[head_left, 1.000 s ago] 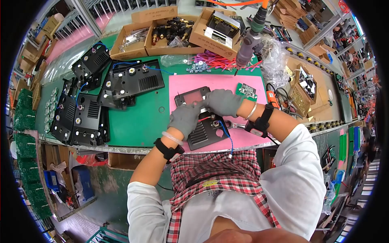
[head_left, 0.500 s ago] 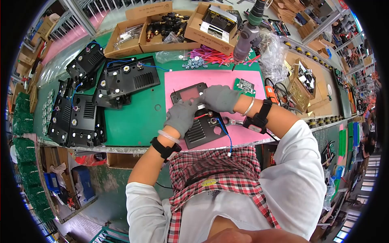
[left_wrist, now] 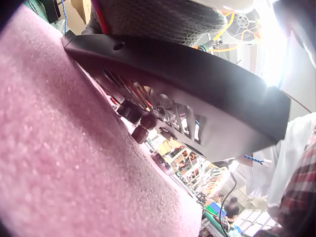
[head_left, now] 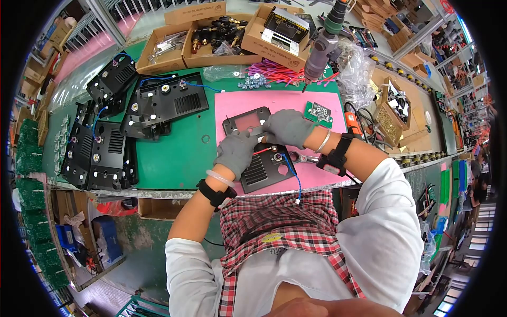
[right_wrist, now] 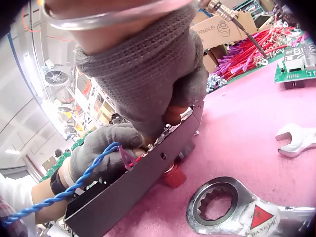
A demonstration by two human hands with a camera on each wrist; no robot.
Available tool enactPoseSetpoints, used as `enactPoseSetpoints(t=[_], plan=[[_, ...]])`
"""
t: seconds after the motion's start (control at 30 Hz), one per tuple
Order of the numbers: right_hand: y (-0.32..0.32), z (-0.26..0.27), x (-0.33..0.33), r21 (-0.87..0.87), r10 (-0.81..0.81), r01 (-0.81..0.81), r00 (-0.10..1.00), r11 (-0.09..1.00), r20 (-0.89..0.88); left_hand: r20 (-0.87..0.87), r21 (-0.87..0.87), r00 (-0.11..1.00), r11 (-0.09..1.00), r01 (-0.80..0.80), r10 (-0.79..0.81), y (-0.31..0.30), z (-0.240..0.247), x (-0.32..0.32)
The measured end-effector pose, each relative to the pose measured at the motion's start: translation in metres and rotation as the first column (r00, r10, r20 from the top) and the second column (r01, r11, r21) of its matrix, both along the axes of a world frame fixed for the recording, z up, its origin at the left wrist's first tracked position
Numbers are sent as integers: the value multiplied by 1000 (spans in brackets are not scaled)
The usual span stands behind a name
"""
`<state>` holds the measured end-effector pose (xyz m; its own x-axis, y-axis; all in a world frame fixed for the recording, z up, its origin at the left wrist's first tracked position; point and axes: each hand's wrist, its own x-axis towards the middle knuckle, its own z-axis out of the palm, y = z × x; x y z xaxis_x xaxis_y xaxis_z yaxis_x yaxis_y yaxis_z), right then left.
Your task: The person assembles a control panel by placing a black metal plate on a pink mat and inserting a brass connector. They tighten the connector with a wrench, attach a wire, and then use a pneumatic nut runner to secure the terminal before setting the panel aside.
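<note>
One worktop [head_left: 179, 169]: green-surfaced, with its far edge lined by stock.
Pink mat [head_left: 327, 177]: one, laid against the near edge of the worktop.
Cardboard boxes [head_left: 274, 50]: three, ranged along the far edge.
Stacked panels [head_left: 113, 153]: at least five, overlapped toward the left edge and near-left corner; an exact count is prevented by the overlap.
Black panel [head_left: 256, 177]: one, placed over the pink mat close to the near edge, tilted, with part of its underside raised off the mat.
Panel handling: judged stiff and fairly light; its smooth faces may be slippery and easily scratched.
Panel hold: best taken by the folded rims on opposite sides, clear of the slats and wiring.
Hands: two, gloved. At the right hand [head_left: 288, 128] the fingers are curled down, and a small pale part on the panel is apparently pinched. The left hand [head_left: 235, 153] is laid across the panel; whether anything is grasped by its fingers cannot be told.
Power driver [head_left: 320, 55]: one, hung above the mat's far edge.
Wrenches [right_wrist: 217, 210]: two, laid beside the panel, one ring-ended and one open-jawed.
Circuit board [head_left: 319, 114]: one, near the mat's far-right corner; judged fragile.
Blue wire [head_left: 299, 182]: one twisted lead, trailed over the near edge; not to be pulled.
Red knob [right_wrist: 174, 176]: one, seen beneath the panel.
Small pale part [right_wrist: 186, 113]: one seen, partly hidden.
</note>
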<state>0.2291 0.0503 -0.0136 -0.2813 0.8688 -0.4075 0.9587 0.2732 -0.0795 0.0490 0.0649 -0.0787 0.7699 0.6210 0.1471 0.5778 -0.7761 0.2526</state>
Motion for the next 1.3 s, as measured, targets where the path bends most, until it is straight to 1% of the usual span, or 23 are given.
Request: enactPoseSetpoints(t=[0.03, 0.13, 0.2, 0.23, 0.3, 0.4, 0.5, 0.53, 0.6, 0.63, 0.7, 0.8, 0.83, 0.93, 1.03, 1.13, 1.23, 1.3], plan=[[0, 2, 0, 6, -9, 9, 1000, 1000, 9, 1, 2, 1000, 1000, 1, -1, -1, 0, 0], [-4, 5, -4, 38, -38, 37, 999, 999, 26, -70, 15, 997, 999, -34, 35, -1, -3, 3], [-5, 5, -8, 89, -49, 47, 998, 995, 28, -18, 43, 1000, 999, -17, 18, -1, -4, 2], [-5, 4, -9, 87, -74, 76, 997, 993, -27, 8, 59, 1000, 998, -10, 9, -1, -4, 2], [-6, 2, -12, 78, -116, 128, 984, 989, -137, 3, 44, 1000, 999, -5, 5, 0, -4, 2], [-10, -2, -6, 136, -40, 68, 979, 988, -199, -8, 44, 1000, 999, -8, 8, -2, 0, 1], [-8, 3, 2, 6, -69, 72, 971, 997, -227, -52, 40, 998, 999, -19, 21, -3, 5, 1], [-7, 4, 4, -16, -51, 48, 976, 999, -213, -73, 35, 997, 999, -23, 25, -3, 5, 1], [-4, 7, 7, -62, -18, 6, 982, 998, -187, -46, 40, 999, 999, -14, 16, -3, 1, 0], [-4, 8, 7, -52, 7, -15, 988, 999, -156, -32, 43, 999, 999, -8, 10, -2, 0, 1], [-3, 11, 6, -33, 55, -58, 994, 998, -93, -58, 54, 998, 999, -2, 5, -2, 3, 1], [0, 3, 3, -23, 53, -53, 999, 998, 4, -68, 51, 998, 998, 21, -18, -1, 8, 1], [1, 5, 3, -23, 51, -51, 999, 998, 7, -67, 46, 997, 998, 31, -28, 0, 9, 1], [1, 9, 3, -23, 53, -53, 999, 998, 8, -147, 18, 989, 999, 32, -29, 3, 11, 2], [2, 5, 5, -16, 70, -70, 998, 997, 0, -98, -25, 995, 1000, -7, 4, 1, 14, 4], [1, 3, 5, -14, 67, -67, 998, 998, -1, -48, -41, 997, 997, 60, -62, 3, 18, 1], [0, 10, 1, -38, 48, -48, 999, 998, 8, -122, -36, 985, 992, 122, -125, 6, 14, 0], [0, 11, 1, -49, 57, -56, 998, 997, 12, -167, 11, 970, 983, 182, -177, 10, 16, 0]])
